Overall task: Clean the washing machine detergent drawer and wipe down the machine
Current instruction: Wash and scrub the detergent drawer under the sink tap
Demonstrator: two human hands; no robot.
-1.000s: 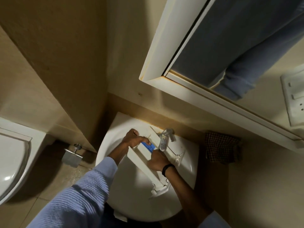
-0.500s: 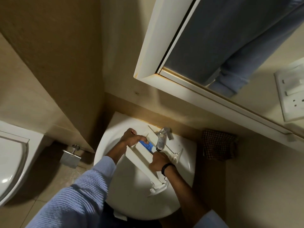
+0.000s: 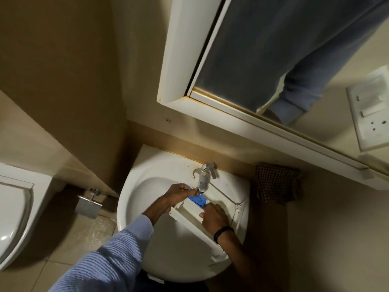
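I see a white plastic detergent drawer [image 3: 187,213] with a blue insert [image 3: 198,200], a white ceramic basin [image 3: 145,186], a brown checked cloth [image 3: 277,182] and a pale-blue ribbed sleeve [image 3: 109,258].

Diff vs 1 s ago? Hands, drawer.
Left hand came off the drawer's far end and now pinches the blue insert under the tap. Right hand slid slightly nearer, still gripping the drawer. Drawer still in the sink; checked cloth unmoved.

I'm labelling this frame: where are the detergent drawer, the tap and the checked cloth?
detergent drawer [image 3: 190,212], head view, its white inner compartment
tap [image 3: 204,179], head view, its spout
checked cloth [image 3: 275,183], head view, its middle
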